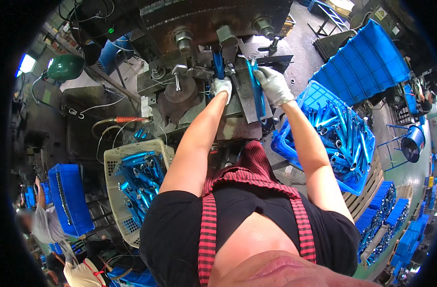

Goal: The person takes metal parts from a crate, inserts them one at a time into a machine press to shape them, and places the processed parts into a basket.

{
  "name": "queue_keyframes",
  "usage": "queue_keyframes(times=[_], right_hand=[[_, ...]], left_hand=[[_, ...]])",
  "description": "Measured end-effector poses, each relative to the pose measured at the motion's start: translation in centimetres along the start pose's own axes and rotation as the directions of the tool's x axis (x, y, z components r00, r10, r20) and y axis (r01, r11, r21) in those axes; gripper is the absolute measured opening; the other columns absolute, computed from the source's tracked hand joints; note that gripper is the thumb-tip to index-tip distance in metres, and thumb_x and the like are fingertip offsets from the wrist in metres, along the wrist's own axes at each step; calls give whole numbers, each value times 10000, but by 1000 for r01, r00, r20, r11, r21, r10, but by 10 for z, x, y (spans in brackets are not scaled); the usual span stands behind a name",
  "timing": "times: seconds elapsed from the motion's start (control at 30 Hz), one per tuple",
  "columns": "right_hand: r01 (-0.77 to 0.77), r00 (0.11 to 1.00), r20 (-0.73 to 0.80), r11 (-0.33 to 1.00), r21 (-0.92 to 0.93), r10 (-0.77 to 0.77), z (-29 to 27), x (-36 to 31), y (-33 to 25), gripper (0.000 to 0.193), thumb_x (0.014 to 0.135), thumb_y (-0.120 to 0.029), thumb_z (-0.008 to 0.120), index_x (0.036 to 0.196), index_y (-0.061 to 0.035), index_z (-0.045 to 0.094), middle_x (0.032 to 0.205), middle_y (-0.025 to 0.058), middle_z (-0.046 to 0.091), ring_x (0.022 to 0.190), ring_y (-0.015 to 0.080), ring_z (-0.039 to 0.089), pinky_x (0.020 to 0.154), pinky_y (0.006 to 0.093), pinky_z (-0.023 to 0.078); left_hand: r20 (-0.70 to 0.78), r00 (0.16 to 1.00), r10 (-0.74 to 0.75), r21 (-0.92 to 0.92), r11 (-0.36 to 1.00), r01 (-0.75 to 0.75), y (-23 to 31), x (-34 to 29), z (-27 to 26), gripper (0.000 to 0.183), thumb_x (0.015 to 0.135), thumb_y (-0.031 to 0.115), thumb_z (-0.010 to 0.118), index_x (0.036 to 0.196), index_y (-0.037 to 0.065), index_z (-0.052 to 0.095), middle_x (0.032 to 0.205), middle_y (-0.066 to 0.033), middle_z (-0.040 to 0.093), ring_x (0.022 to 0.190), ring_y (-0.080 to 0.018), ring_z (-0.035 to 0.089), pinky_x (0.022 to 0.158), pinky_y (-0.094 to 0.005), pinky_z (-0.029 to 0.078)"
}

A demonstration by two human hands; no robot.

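Note:
In a white glove, my left hand (222, 87) is closed round the near end of a shiny blue metal tube (218, 65). That tube points away from me into the tooling under the press head (180, 21). My right hand (274, 86), also gloved, grips a second blue metal tube (256, 88) from its right side. This one lies lengthwise over a steel plate (245, 98) on the right of the tooling. The glove hides part of the right fingers, and the tooling covers the far end of the left tube.
A blue crate (280, 143) of blue tubes stands at my right, a cream basket (112, 191) of them at my left. Bolts and a round steel block (180, 91) crowd the machine bed. A green lamp (65, 67) hangs left. Another person (46, 222) is at far left.

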State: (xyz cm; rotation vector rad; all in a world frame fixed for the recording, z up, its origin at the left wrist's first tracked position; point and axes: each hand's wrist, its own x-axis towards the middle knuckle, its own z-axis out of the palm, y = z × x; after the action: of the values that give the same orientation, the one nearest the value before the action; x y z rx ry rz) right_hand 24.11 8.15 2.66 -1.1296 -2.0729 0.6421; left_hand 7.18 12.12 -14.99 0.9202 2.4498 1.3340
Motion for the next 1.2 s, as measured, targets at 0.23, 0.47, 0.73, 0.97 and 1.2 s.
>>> queue_keyframes(times=[0.23,0.47,0.73,0.97,1.2], right_hand=[[1,999,-50,990,-144,-9,32,40,-9,335,858,-309,377,912,-27,548,810,209,588,804,386,552,726,439,431],[-79,997,-7,981,-179,79,81,66,-4,331,845,-322,404,890,-28,552,837,227,576,818,388,545,723,451,427],[-80,988,-148,963,-259,42,100,65,1,272,827,-267,415,780,-43,563,777,193,600,736,356,584,658,430,464],[-65,997,-57,932,-357,47,90,67,2,218,761,-262,494,738,-63,580,755,164,613,712,328,602,634,410,477],[69,997,-29,973,-220,-77,73,60,43,239,752,-316,481,733,-91,560,719,137,596,717,314,582,635,401,457]], left_hand=[[335,939,79,-726,657,204,54,-111,-145,314,810,223,566,1061,61,469,797,-64,589,580,-134,540,514,-247,441],[510,853,-106,-788,339,514,39,-39,-217,352,869,420,425,1026,109,470,742,-42,552,524,-89,495,383,-164,326],[698,714,54,-716,87,693,69,-25,-182,288,865,411,439,747,149,459,564,11,417,384,-86,328,325,-188,238],[738,674,20,-644,317,696,117,-50,-156,268,866,374,462,722,148,458,531,32,437,375,-59,380,311,-177,291],[759,651,-15,-631,227,742,135,-63,-115,309,870,377,448,699,121,480,503,14,471,340,-89,399,272,-207,281]])
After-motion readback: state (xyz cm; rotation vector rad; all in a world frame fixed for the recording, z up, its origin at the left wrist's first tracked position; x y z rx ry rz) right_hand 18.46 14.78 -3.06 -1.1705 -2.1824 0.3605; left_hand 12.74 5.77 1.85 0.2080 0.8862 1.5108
